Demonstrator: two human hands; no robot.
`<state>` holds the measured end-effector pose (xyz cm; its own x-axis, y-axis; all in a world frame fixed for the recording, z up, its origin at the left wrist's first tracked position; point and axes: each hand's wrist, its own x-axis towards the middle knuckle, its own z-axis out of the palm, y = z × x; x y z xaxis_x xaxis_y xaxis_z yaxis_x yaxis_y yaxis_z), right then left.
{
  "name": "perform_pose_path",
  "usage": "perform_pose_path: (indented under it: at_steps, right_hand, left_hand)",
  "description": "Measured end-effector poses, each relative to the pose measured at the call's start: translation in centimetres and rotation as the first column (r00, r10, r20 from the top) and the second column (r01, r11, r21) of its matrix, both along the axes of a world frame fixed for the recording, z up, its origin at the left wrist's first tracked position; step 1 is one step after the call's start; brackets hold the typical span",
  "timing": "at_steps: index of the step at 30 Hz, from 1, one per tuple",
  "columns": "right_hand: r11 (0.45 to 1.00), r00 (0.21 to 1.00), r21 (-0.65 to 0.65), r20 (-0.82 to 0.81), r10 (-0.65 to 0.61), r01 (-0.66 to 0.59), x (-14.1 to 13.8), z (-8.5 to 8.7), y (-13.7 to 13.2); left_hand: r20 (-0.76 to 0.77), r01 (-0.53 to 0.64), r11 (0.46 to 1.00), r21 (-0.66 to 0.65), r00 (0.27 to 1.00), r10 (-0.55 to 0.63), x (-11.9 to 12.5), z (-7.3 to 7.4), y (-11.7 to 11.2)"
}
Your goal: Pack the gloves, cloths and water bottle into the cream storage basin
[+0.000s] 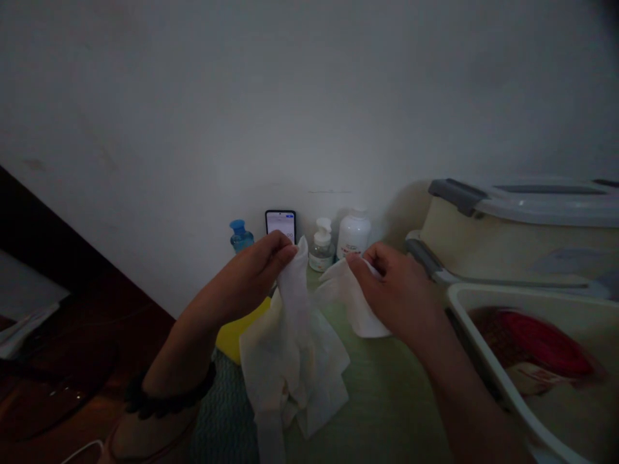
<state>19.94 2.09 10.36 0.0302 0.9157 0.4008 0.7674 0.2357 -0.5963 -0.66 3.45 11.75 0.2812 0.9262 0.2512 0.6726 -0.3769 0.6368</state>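
My left hand (268,261) pinches the upper end of a thin white cloth (294,348) between thumb and fingers. The cloth hangs down in loose, crumpled folds over the table. Opposite it, my right hand (394,287) is closed on a white piece of the same look (360,303), which droops below the fingers. Whether the two pieces are joined is unclear, and so is whether the material is cloth or tissue. Behind the left hand lies a yellow object (236,332), partly covered by the hanging folds.
Against the wall stand a blue bottle (240,237), an upright phone (280,221), a clear pump bottle (322,248) and a white bottle (354,233). At right are a lidded storage box (503,241) and a white bin (488,351) holding a red-lidded container (544,341). The tabletop (382,393) is green.
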Motion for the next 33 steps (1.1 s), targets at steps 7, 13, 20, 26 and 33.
perform_pose_path:
  at_steps: [7,13,20,26,33]
  right_hand:
    - [0.973,0.879,-0.1,-0.455,0.141,-0.208,-0.8,-1.6,1.3]
    - [0.858,0.562,-0.195,-0.817,0.126,-0.475,-1.6,-1.5,1.1]
    - [0.859,0.26,-0.112,-0.965,0.026,-0.499,-1.1,-0.8,1.0]
    - [0.821,0.241,-0.074,-0.967,0.079,-0.566,-1.5,-0.2,0.7]
    - [0.67,0.217,0.122,-0.891,0.399,-0.732,-1.6,-0.2,-0.1]
  left_hand:
    - [0.227,0.13,0.958,-0.255,0.971,-0.072,1.5,-1.6,0.5]
    - [0.337,0.253,0.945,-0.209,0.925,-0.173,1.7,-2.3,0.8]
    - [0.414,0.055,0.998,-0.008,0.909,-0.046,1.1,-0.5,0.3]
    - [0.33,0.268,0.959,0.094,0.9,-0.285,2.2,-0.3,-1.1]
    - [0.17,0.509,0.855,0.096,0.838,-0.518,1.1,-0.4,-0.8]
